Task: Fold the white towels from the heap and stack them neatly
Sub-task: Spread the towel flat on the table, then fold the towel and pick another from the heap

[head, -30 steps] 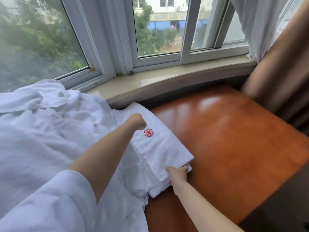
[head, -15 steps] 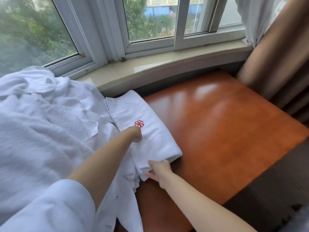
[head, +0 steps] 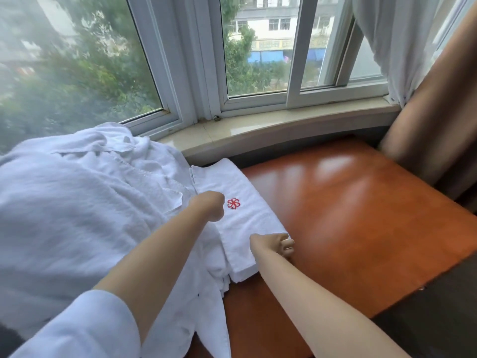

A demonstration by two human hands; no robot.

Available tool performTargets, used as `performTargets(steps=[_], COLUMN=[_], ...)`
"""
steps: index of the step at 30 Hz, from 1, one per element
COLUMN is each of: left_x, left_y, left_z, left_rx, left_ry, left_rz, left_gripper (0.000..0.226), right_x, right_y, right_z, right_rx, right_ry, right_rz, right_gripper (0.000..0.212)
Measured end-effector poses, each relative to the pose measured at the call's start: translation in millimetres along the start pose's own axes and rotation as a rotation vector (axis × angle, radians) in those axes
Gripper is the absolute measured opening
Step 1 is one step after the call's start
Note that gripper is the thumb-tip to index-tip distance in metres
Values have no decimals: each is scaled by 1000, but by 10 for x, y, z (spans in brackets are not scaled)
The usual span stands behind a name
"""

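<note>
Hotel-like room: logo towel (head: pixel 242 210), bay window (head: pixel 258 47).

A folded towel (head: pixel 240 200) — white, with a red flower emblem on top — lies flat on reddish wood, touching the rumpled white heap (head: pixel 77 192) at its left.
</note>
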State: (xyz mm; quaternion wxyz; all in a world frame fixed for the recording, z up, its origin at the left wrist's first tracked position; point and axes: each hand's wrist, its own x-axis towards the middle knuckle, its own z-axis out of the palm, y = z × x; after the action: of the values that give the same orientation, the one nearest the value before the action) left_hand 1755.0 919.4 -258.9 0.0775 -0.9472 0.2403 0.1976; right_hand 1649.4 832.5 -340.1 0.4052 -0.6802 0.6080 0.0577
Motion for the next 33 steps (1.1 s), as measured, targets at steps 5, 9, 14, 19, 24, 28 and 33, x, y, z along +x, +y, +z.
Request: performTargets(steps=[5, 9, 14, 19, 24, 28, 33], left_x=[-421, -948, -1468, -1838, -1979, -1966, -1861], left_y=[-390, -827, -1446, -2026, -2524, -2753, -2830], left_z=[-268, -384, -492, -436, -349, -289, -265], left_rx=[19, 167, 167, 128, 3, -83, -113], left_ry=[141, 301, 472, 546, 565, 577, 581], left_rz=[-2, 78, 79, 33, -39, -103, -134], left_gripper=[43, 20, 40, 40, 43, 38, 34], right_x=[-585, -1199, -1990, -2614, -2919, -2815, -2772], right_y=[-239, -428, -528, -619, -827, -903, -1044], right_z=[103, 192, 346, 508, 684, 769, 703], right_rx=[118, 285, 391, 368, -64, -193, -149], right_ry=[-105, -143, -144, -139, -92, -16, 58], right_rz=[-116, -380, -570, -695, -882, -923, -964], right_gripper=[43, 46, 33, 34, 52, 26, 33])
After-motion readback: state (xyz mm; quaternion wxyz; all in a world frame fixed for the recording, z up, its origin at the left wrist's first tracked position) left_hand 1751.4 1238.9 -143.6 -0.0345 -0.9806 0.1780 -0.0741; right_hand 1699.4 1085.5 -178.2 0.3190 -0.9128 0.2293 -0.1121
